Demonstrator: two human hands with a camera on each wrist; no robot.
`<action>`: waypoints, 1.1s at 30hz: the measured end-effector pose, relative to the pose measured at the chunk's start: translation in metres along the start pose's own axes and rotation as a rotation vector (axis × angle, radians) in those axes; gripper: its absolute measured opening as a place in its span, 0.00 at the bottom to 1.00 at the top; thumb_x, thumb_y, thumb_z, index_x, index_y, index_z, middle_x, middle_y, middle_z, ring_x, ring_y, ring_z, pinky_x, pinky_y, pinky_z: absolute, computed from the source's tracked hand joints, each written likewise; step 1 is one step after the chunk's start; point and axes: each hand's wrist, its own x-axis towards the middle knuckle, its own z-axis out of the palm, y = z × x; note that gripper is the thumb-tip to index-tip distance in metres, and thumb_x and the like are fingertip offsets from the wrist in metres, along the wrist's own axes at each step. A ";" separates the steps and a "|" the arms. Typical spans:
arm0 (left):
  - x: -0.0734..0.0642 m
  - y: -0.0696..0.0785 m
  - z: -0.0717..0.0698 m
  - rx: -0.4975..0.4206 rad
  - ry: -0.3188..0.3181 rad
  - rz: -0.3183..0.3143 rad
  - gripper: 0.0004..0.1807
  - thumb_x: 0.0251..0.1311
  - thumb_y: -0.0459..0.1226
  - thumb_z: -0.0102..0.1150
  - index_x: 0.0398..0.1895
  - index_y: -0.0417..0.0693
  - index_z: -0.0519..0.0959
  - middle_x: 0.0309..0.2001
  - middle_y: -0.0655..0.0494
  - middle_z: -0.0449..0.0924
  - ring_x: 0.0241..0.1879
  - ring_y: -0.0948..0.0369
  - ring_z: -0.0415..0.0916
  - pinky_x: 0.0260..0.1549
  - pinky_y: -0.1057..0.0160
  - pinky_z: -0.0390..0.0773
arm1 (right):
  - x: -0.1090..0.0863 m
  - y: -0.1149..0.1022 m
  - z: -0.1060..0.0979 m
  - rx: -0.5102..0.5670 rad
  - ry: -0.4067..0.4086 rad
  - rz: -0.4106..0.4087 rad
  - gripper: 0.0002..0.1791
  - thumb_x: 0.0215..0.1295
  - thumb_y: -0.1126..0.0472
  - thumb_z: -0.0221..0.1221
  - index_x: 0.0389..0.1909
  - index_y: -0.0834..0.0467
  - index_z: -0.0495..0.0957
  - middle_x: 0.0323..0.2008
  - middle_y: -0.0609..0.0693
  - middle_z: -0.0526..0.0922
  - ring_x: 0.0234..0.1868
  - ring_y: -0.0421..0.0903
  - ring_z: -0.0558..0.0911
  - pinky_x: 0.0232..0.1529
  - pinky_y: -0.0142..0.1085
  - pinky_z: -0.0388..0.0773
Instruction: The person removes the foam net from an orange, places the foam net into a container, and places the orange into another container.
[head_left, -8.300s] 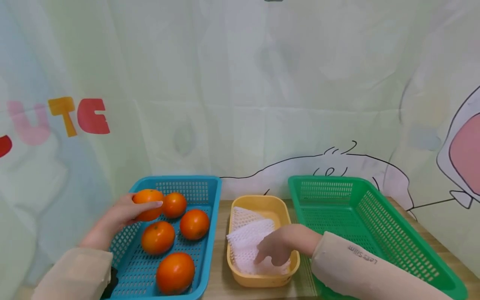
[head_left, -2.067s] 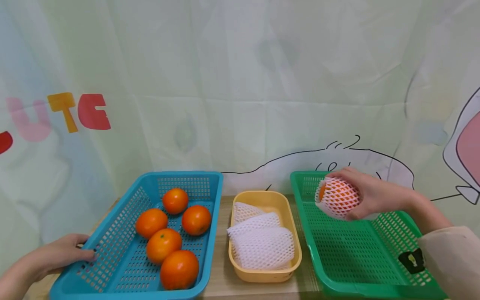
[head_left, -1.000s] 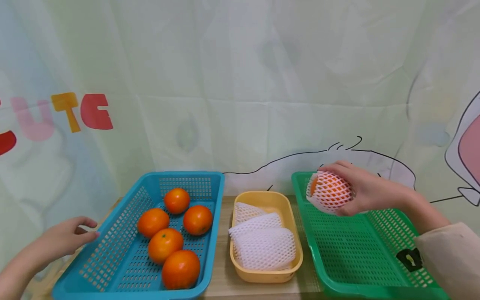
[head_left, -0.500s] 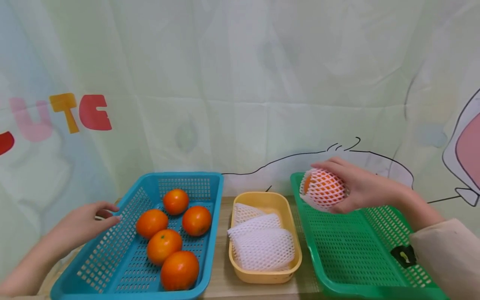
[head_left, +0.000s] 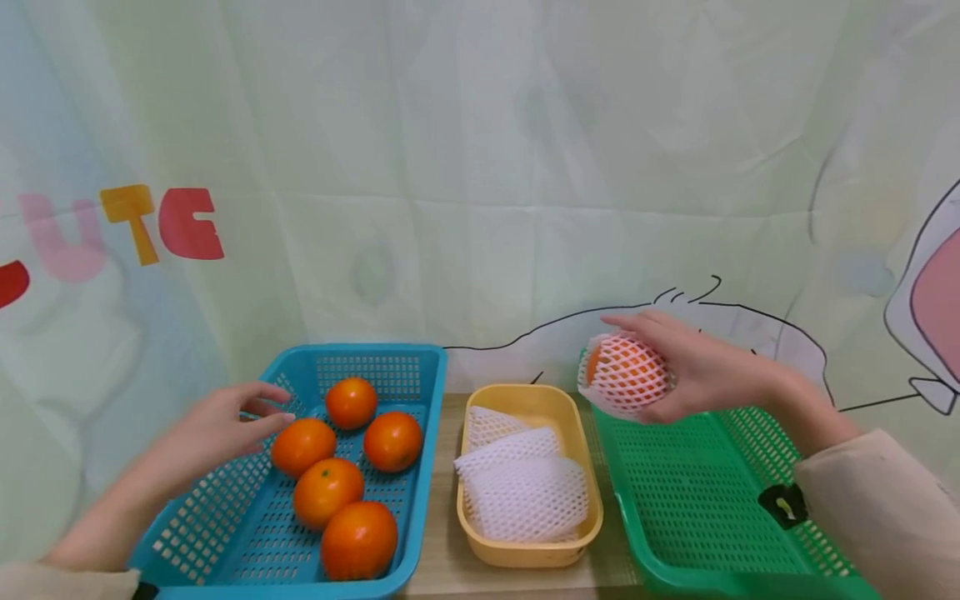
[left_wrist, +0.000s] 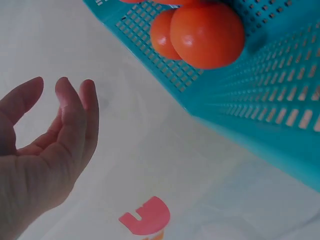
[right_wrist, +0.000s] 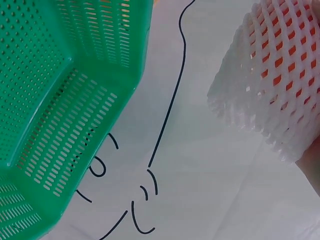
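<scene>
My right hand [head_left: 705,371] holds an orange fruit in a white foam net sleeve [head_left: 628,377], up over the back left of the green basket [head_left: 637,533]. Bare orange skin shows at the sleeve's left end; in the right wrist view the loose end of the foam net [right_wrist: 240,95] sticks out past the fruit. My left hand [head_left: 228,425] hangs above the left side of the blue basket [head_left: 416,533], fingers loosely bent and holding nothing. Its fingertips overlap the nearest orange fruit [head_left: 303,447] in the head view. Several bare orange fruits [head_left: 358,540] lie in that basket.
Between the two baskets stands a small yellow basket [head_left: 528,554] with several white foam net sleeves [head_left: 528,498] in it. All three rest on a wooden table [head_left: 442,542]. A printed curtain [head_left: 480,208] hangs close behind them.
My left hand has left the blue basket's rim and moved right, over the fruit. My right hand has shifted left and slightly up with the sleeved fruit. Earlier, the left hand held a bare fruit.
</scene>
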 end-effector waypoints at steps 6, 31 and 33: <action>0.004 0.017 0.010 -0.021 -0.001 0.024 0.27 0.63 0.46 0.55 0.56 0.34 0.68 0.46 0.41 0.75 0.41 0.51 0.75 0.33 0.57 0.80 | 0.008 -0.003 0.004 0.044 0.005 -0.021 0.53 0.43 0.58 0.73 0.69 0.52 0.52 0.54 0.47 0.67 0.49 0.43 0.72 0.45 0.37 0.77; 0.033 0.100 0.064 -0.236 0.016 0.126 0.20 0.62 0.41 0.57 0.55 0.42 0.72 0.55 0.43 0.70 0.54 0.47 0.68 0.46 0.51 0.75 | 0.037 -0.030 0.018 0.003 0.022 -0.139 0.43 0.43 0.56 0.72 0.62 0.49 0.62 0.52 0.41 0.68 0.52 0.41 0.67 0.45 0.38 0.76; 0.034 0.103 0.066 -0.259 0.004 0.132 0.19 0.62 0.40 0.57 0.54 0.42 0.72 0.53 0.44 0.71 0.52 0.48 0.69 0.46 0.53 0.76 | 0.040 -0.032 0.019 -0.003 0.021 -0.143 0.43 0.43 0.55 0.72 0.62 0.50 0.63 0.52 0.40 0.68 0.51 0.40 0.67 0.44 0.38 0.76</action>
